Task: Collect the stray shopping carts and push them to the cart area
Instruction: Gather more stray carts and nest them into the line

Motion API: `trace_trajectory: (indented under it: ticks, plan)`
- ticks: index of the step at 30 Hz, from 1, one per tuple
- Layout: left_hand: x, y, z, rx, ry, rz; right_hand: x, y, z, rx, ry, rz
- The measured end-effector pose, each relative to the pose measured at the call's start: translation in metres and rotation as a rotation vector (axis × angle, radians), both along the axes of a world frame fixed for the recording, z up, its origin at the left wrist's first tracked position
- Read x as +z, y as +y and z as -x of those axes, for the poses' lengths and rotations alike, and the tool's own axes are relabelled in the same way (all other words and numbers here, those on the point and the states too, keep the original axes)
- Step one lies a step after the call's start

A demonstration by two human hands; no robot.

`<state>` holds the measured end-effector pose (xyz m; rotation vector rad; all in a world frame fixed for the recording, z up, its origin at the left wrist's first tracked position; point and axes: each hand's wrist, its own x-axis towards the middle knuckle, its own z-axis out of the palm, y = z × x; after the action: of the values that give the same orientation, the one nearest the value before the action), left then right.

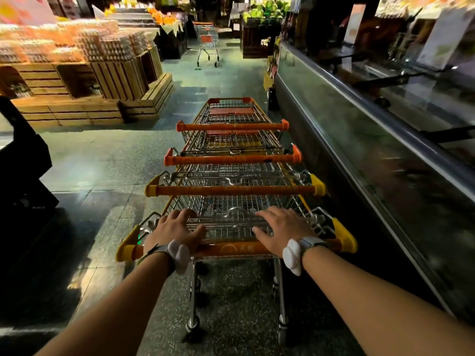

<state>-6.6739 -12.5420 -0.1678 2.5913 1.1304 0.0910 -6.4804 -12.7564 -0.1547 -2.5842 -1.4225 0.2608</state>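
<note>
At the far left, a wooden crate display (84, 86) stacked with egg trays (77, 44) is seen beside the grey tiled floor (108, 160). A dark, unclear object (23, 160) is set at the left edge.

The left hand (177, 228) is laid on the orange handle (231, 249) of the nearest cart, near its left yellow end cap (127, 249); the fingers are curled forward over the bar and the folded child-seat wire, the thumb pointed inward. A wristband with a white device (178, 254) is worn on this wrist.

In the middle, a row of four nested shopping carts (232, 163) is lined up along the aisle, pointing away from the person, each handle seen behind the next. Farther down the aisle, a single stray cart (207, 42) is stood alone on the floor, well apart from the row, facing the camera.

The right hand (281, 228) is rested on the same handle nearer the right end, its fingers spread and stretched forward over the wire flap, palm pressed down. A similar white device (293, 256) is strapped to the right wrist.

At the right, a long glass-fronted chilled counter (372, 129) is run just beside the carts. Green produce (267, 7) is piled in the background.
</note>
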Motion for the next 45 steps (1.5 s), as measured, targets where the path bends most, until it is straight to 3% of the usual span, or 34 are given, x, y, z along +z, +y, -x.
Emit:
trace_trajectory:
  ticks: [17, 45]
  plan:
    - [-0.002, 0.084, -0.144, 0.04, 0.013, -0.034, 0.003, 0.089, -0.145, 0.053, -0.034, 0.008]
    - [0.007, 0.293, -0.551, 0.138, 0.072, 0.03, 0.014, 0.328, -0.575, 0.154, -0.006, 0.068]
